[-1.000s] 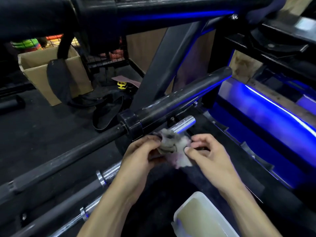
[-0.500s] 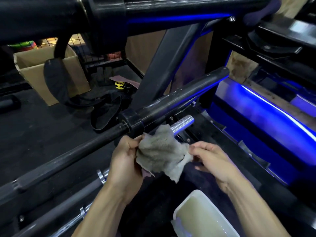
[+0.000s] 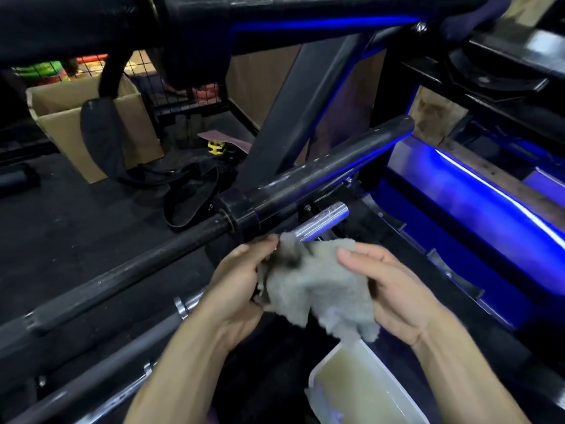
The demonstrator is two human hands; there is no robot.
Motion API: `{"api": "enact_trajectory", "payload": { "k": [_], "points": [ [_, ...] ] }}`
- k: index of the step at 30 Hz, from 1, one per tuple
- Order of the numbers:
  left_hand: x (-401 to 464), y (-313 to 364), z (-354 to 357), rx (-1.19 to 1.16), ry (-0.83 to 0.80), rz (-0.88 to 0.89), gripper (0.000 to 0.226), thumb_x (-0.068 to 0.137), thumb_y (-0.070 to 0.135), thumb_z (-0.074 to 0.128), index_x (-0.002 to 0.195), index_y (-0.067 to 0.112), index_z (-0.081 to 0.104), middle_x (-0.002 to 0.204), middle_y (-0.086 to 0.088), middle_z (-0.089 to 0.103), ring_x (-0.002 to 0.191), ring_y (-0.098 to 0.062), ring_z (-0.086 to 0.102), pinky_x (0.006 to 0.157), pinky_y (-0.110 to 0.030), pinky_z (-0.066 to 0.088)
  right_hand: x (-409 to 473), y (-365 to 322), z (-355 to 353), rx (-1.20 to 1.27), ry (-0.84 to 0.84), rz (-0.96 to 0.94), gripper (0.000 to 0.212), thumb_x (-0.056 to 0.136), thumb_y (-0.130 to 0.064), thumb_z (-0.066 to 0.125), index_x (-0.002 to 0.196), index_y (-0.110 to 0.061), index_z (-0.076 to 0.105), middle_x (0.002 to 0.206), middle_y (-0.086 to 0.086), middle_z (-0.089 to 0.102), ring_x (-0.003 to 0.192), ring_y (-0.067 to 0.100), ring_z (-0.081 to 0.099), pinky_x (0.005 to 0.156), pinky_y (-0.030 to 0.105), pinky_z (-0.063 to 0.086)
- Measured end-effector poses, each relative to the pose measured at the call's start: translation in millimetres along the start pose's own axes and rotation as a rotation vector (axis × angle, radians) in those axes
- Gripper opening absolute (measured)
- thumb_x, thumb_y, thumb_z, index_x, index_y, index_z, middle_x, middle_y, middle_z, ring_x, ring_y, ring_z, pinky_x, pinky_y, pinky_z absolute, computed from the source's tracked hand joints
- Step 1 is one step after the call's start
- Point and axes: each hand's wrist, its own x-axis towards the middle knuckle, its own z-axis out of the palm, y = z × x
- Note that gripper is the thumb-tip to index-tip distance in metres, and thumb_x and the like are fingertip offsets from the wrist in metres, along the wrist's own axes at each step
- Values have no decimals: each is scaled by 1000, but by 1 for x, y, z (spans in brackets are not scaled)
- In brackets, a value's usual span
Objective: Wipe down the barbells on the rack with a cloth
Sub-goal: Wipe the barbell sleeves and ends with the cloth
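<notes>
Both hands hold a grey cloth point(image 3: 315, 286) low in the middle of the view, in front of the rack point(image 3: 293, 123). The left hand point(image 3: 241, 289) pinches the cloth's upper left edge between thumb and curled fingers; the right hand point(image 3: 391, 289) holds the right side, thumb lying over the top of the fabric and fingers hidden beneath it. The cloth hangs crumpled between them, its ragged lower edge just above the far rim of a white tub point(image 3: 318, 371) of cloudy liquid at the bottom. The cloth's top covers the near part of a chrome sleeve point(image 3: 324, 218), whose free end juts out up and to the right. Just behind that runs a black barbell point(image 3: 321, 175), slanting from lower left to upper right, with a collar near the left hand. Another chrome bar point(image 3: 183, 304) shows at the left wrist. A cardboard box point(image 3: 61, 123) stands on the floor at the far left, and blue light glows along the right.
</notes>
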Motion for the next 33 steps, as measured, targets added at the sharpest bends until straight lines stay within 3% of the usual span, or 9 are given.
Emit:
{"api": "enact_trajectory", "payload": {
  "k": [4, 7, 9, 14, 17, 19, 22, 28, 33],
  "points": [
    [0, -4, 2, -155, -136, -213, 56, 86, 48, 60, 123, 6, 62, 107, -22, 71, 87, -36, 69, 70, -45, 63, -5, -11, 11, 180, 121, -134, 20, 85, -31, 72, 84, -11, 74, 83, 11, 69, 74, 20, 69, 66, 29, 59],
    [-4, -8, 2, -121, -300, -301, 64, 94, 61, 50, 128, 8, 65, 97, -16, 70, 80, -33, 73, 67, -39, 62, -6, -17, 16, 249, 143, -154, 20, 93, -26, 63, 92, -10, 75, 95, 15, 73, 81, 23, 73, 72, 35, 63],
    [-6, -9, 4, -49, -299, -251, 62, 93, 58, 54, 131, 11, 66, 93, -11, 68, 72, -22, 69, 63, -30, 58, -6, -19, 16, 250, 164, -146, 21, 93, -26, 62, 93, -11, 77, 97, 15, 74, 82, 24, 74, 71, 35, 63],
    [4, -18, -3, -35, -72, 73, 65, 73, 15, 77, 135, 25, 61, 103, -6, 74, 88, -25, 70, 98, -47, 52, -4, -17, 6, 163, 220, -94, 27, 87, -33, 68, 98, -9, 74, 96, 18, 58, 85, 25, 63, 71, 35, 60],
    [8, -21, -5, 39, -39, 192, 50, 84, 9, 72, 132, 23, 66, 92, -10, 65, 88, -21, 64, 88, -35, 53, -3, -13, -4, -66, 287, -95, 26, 89, -32, 68, 92, -7, 75, 88, 13, 68, 78, 22, 63, 64, 29, 58],
    [10, -23, -7, 140, 4, 261, 30, 96, 6, 62, 120, 20, 74, 82, -5, 64, 78, -15, 59, 73, -25, 49, -2, -9, -12, -214, 374, -122, 34, 86, -35, 72, 87, -1, 71, 82, 14, 67, 75, 23, 61, 61, 24, 55],
    [10, -24, -8, 394, 41, 328, 25, 105, 17, 55, 102, 23, 80, 82, 9, 71, 78, -8, 61, 73, -24, 46, 0, -4, -19, -303, 446, -151, 27, 83, -32, 78, 81, -7, 71, 74, 15, 68, 68, 23, 58, 62, 28, 50],
    [14, -18, -15, 949, -171, 411, 12, 90, 27, 77, 102, 24, 76, 87, 5, 75, 76, -2, 67, 70, -12, 47, 0, -4, -26, -459, 328, -170, 42, 77, -25, 85, 115, -19, 69, 88, 7, 76, 73, 12, 67, 74, 26, 52],
    [25, -16, -23, 1172, -144, 430, 23, 92, 56, 64, 76, 43, 72, 114, 17, 56, 114, -5, 47, 90, -7, 30, 0, 0, -31, -782, 133, -121, 10, 87, -12, 82, 91, -20, 76, 85, 0, 74, 80, 22, 69, 81, 33, 55]
  ]
}}
